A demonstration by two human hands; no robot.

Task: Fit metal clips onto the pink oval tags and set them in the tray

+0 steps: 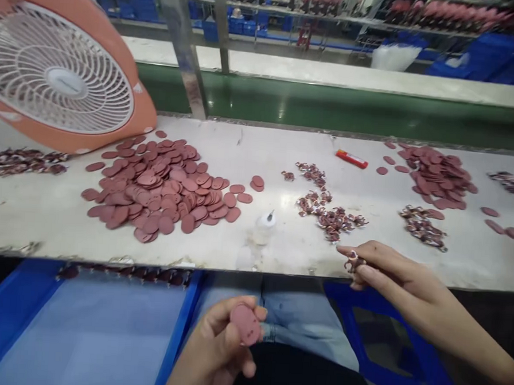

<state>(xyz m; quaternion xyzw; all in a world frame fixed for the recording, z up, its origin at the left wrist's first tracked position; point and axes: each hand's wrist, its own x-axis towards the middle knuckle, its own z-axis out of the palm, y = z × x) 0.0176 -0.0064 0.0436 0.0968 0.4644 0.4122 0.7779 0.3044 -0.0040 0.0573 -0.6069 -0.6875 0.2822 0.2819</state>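
Observation:
My left hand (218, 345) is closed on a reddish-pink oval disc (245, 324) with small holes, held above my lap below the bench edge. Over the front of the bench, my right hand (390, 274) pinches a small brown piece with curled wire-like legs (353, 262). Just beyond those fingers lies a loose cluster of similar brown pieces (335, 219). A big heap of the oval discs (163, 182) spreads over the bench left of centre. Between heap and cluster stands a small white holder with a dark pointed tip (267, 219).
An orange fan (69, 68) stands at the back left. On the right are another disc heap (439, 173), more brown pieces (423, 227) and a red tube-like item (352, 158). A blue bin (176, 337) sits below the bench at left. A metal post (182, 50) rises behind.

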